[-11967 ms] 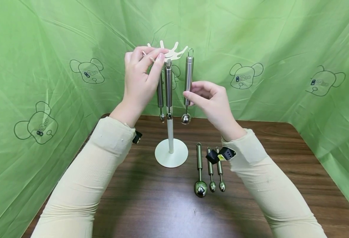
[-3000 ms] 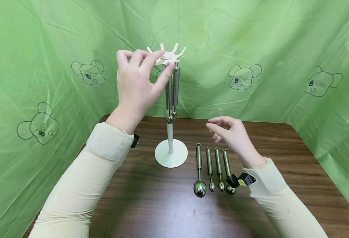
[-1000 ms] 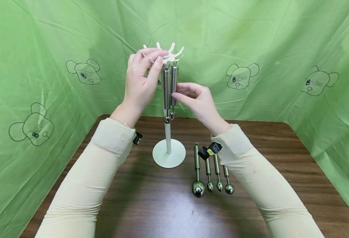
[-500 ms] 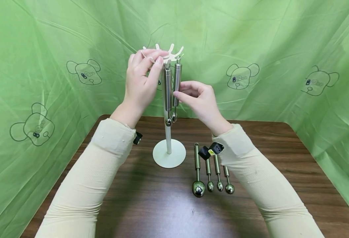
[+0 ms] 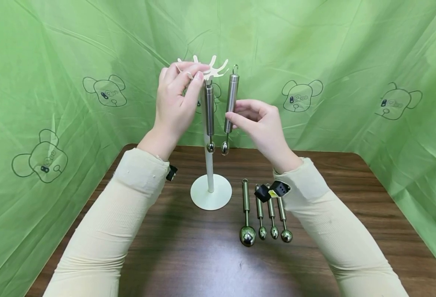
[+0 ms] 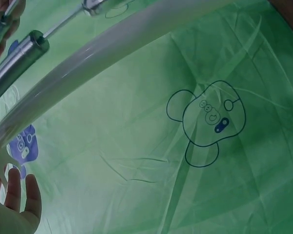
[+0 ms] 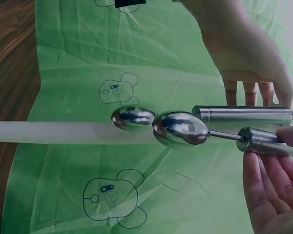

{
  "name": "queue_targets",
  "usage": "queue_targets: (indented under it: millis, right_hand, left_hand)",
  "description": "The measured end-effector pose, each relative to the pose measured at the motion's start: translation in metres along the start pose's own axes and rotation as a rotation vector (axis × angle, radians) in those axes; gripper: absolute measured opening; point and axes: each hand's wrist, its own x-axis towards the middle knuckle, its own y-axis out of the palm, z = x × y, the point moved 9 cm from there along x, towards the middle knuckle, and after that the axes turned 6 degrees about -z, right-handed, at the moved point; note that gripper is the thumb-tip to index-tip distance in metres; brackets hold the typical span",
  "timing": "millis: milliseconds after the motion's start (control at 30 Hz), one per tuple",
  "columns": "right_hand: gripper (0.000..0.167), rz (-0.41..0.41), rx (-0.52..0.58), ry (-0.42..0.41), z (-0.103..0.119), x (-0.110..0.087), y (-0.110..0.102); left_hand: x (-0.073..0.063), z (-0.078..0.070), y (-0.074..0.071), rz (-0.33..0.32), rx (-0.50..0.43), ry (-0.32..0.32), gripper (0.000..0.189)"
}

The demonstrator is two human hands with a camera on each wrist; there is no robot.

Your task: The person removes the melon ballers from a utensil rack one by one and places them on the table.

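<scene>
My right hand (image 5: pixel 258 123) pinches the steel handle of a melon baller (image 5: pixel 232 97) between thumb and fingers. Its hanging loop is apart from the stand's prongs, to their right, and its oval scoop points down. In the right wrist view that scoop (image 7: pixel 179 129) shows a small hole. With thumb and fingers, my left hand (image 5: pixel 177 93) grips the pronged top of a white stand (image 5: pixel 211 165). A second melon baller (image 5: pixel 209 111) hangs from this top, in front of the post; it also shows in the left wrist view as a handle (image 6: pixel 17 66).
Several melon ballers lie side by side on the dark wooden table (image 5: pixel 158 255), right of the stand's round base; the largest baller (image 5: pixel 247 235) is leftmost. My right wrist camera (image 5: pixel 271 191) overlaps some handles. Green cloth (image 5: pixel 336 49) with printed bear heads surrounds the table.
Over the last second, my right hand has drawn a melon baller off its prong and away to the right. Three seconds ago that hand was low, near the table. My left hand keeps its grip.
</scene>
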Motion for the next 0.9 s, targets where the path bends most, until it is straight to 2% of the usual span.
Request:
queue_targets:
  millis: [467,900]
  right_hand:
    - [0.029,-0.006,-0.076,0.055,-0.015,-0.022,-0.02]
    - [0.024,-0.023,-0.047,0.126,-0.028,-0.042,-0.042]
  left_hand:
    - [0.0,-0.002,0.001,-0.004,0.014,0.022,0.03]
    - [0.001,-0.003,0.002,-0.013,0.01,0.031,0.03]
